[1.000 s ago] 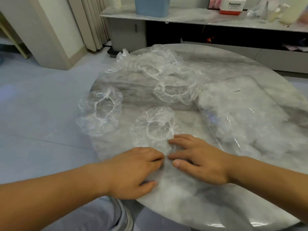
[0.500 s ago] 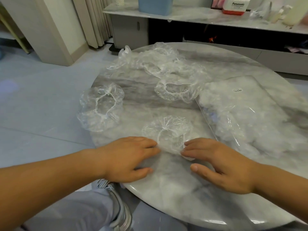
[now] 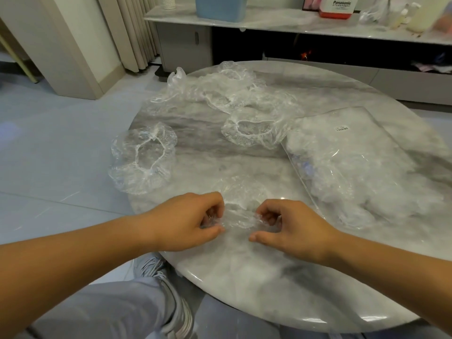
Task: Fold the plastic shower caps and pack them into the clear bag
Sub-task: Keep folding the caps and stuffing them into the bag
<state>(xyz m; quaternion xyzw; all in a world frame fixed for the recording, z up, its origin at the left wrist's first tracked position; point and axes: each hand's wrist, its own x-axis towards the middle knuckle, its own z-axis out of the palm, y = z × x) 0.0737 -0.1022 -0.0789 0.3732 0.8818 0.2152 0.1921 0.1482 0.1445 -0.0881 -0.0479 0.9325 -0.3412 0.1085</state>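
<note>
On the desk (image 3: 244, 277), one shower cap (image 3: 241, 194) lies near its near edge, between the left hand (image 3: 186, 223) and right hand (image 3: 291, 228), each pinching one end. A second cap (image 3: 141, 157) overhangs the left edge. A third cap (image 3: 254, 129) lies mid-desk, with a heap of caps (image 3: 220, 91) behind it on the far side. The clear bag (image 3: 362, 162) lies on the right.

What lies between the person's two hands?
In the head view, a crumpled shower cap stretches between the left hand and right hand, each pinching one end.
</note>
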